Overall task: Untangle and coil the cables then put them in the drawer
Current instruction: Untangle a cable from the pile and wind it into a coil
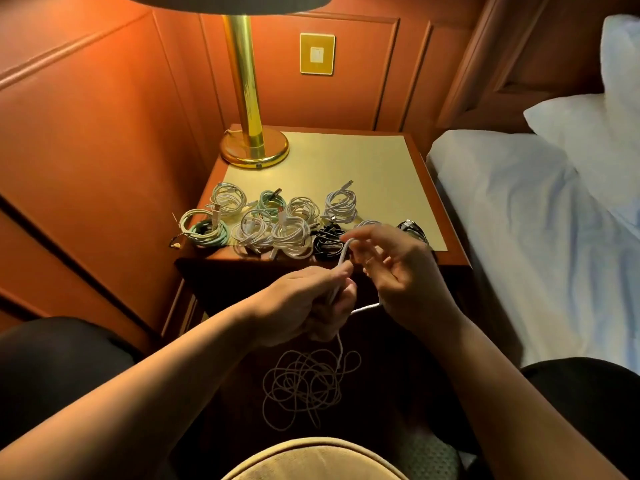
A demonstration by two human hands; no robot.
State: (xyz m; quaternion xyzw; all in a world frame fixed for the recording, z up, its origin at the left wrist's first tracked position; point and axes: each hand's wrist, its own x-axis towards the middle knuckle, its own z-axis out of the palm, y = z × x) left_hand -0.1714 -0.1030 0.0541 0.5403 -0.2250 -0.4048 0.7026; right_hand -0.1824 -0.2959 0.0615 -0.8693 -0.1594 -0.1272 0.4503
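The lamp (247, 98) is shiny yellow metal, smooth like a mirror. The worktop (446, 188) is smooth red-brown wood with a soft shine, and a flat, dull, pale sheet (346, 161) lies on it. The wall (104, 116) looks smooth, like padded leather. The switch (317, 54) has a shiny gold plate. The coils (277, 220) look like smooth plastic: white, green and black. The loose cable (308, 386) is thin and white. The bed (519, 220) has soft white cloth with wrinkles.
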